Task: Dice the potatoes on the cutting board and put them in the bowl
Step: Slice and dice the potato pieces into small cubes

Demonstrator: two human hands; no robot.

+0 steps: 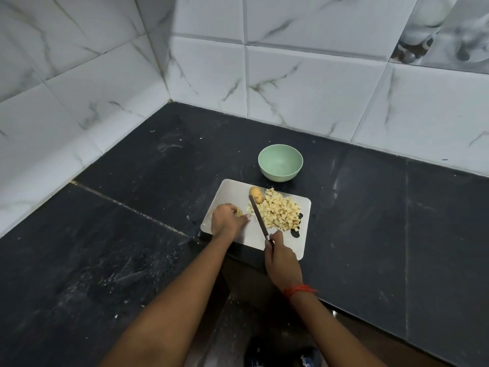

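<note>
While both forearms reach in from the near edge over the black counter (pixel 132 221), the left hand (pixel 227 221) sits knuckles-up on the left part of the cutting board (pixel 230 189). Its fingers are curled over a potato piece (pixel 239 212), which is mostly hidden under the hand w/ only a brown edge showing, and one finger is stretched out toward the blade. The right hand (pixel 281 258), w/ a red thread (pixel 299 289) at the wrist, is wrapped tight round the handle of the knife (pixel 258 218), thumb up near the blade's base. The knife's long axis runs diagonally, handle at near-right and tip at far-left. The blade lies along the left edge of the diced potato pile (pixel 279 213), btwn that pile and the left fingers, and the tip ends just beside the whole potato (pixel 256 194). That potato is unpeeled and lies at the board's far edge touching the pile, w/ its long axis approx far-left to near-right. The dice cover the right half of the board, and a few pcs spill over the dark handle cut-out (pixel 297 228) at its right end. The green bowl (pixel 280 174) stands upright on the counter just beyond the board's far edge, apart from it. Its inside is bare and the dice are not yet in it. Marbled white tiles (pixel 304 88) back the corner.
</note>
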